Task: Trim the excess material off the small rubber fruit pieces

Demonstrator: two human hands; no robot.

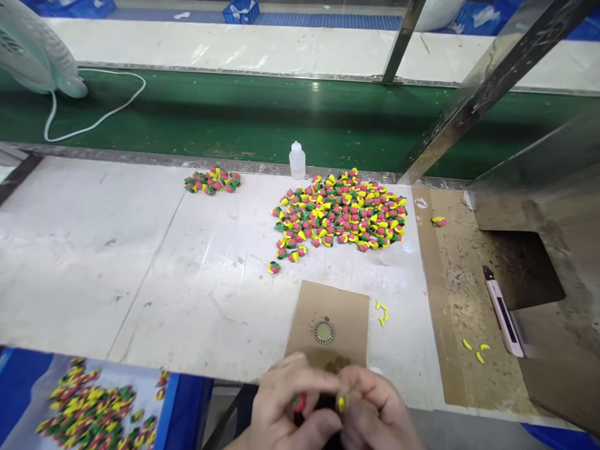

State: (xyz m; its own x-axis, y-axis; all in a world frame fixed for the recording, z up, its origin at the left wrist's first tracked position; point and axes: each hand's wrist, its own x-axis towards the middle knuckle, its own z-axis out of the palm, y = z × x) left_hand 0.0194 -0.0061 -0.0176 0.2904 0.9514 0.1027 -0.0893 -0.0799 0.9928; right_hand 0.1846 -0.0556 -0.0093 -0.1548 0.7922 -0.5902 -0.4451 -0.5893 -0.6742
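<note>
At the bottom centre my left hand [285, 403] is closed around a small red and green piece [299, 402]. My right hand [375, 406], beside it, pinches a small yellow piece [341, 403]. The fingertips of both hands meet over the front edge of the table. Just beyond them lies a brown cardboard sheet [332, 300] with a round bottle cap [324, 332] on it. Several little yellow pieces [382, 312] are to the right of the sheet. A large pile of red, yellow and green pieces [342, 212] spreads farther back.
A smaller pile [213, 181] and a white bottle [297, 161] stand at the back. A pink cutter [504, 312] lies at the right near a metal panel. A blue bin [166, 406] of pieces is at lower left. A fan [37, 56] stands behind a green strip.
</note>
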